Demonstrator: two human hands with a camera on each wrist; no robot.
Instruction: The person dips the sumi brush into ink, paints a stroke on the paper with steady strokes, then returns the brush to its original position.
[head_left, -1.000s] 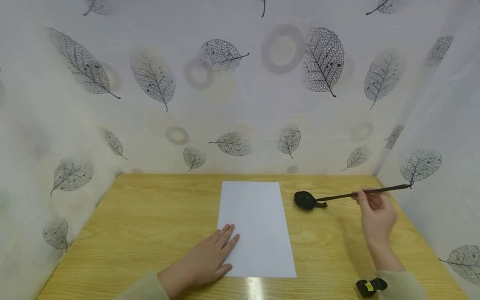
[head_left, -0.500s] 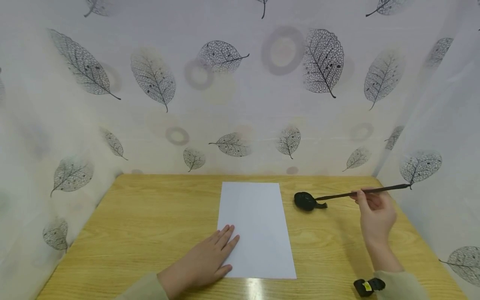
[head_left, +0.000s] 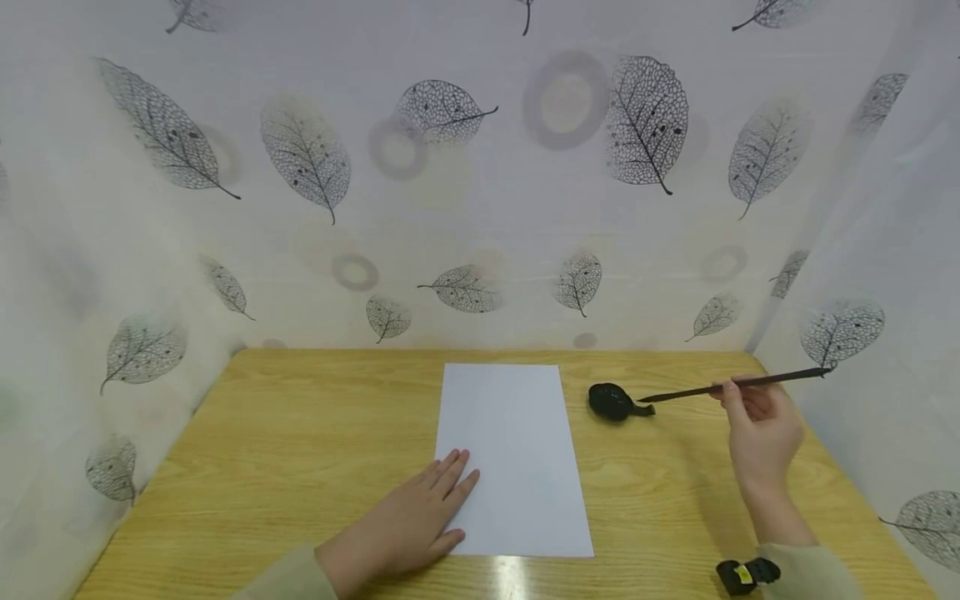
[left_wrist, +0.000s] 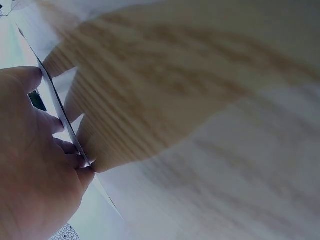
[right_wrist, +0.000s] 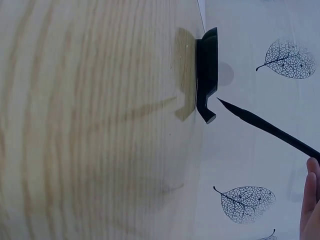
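My left hand (head_left: pixel 408 517) lies with its fingers spread on the lower left part of a white sheet of paper (head_left: pixel 517 450). In the left wrist view, the same hand (left_wrist: pixel 40 145) shows beside the paper's edge. My right hand (head_left: pixel 763 429) pinches a dark ink brush (head_left: pixel 780 379) by its shaft, its tip pointing left. Right of the paper sits a black ink dish (head_left: pixel 609 402) with a short curved stem. In the right wrist view, the brush's pointed tip (right_wrist: pixel 227 104) stands apart from the dish (right_wrist: pixel 207 65), near its stem; only some fingers (right_wrist: pixel 311 195) show.
A wooden table (head_left: pixel 315 433) bears everything. Leaf-patterned curtains (head_left: pixel 487 208) enclose it at the back and on both sides. A black band with a yellow label (head_left: pixel 742 575) is at the right wrist.
My right hand has moved slightly right with the brush. The brush tip has left the dish's bowl and is now above its stem. The left hand and paper have not moved.
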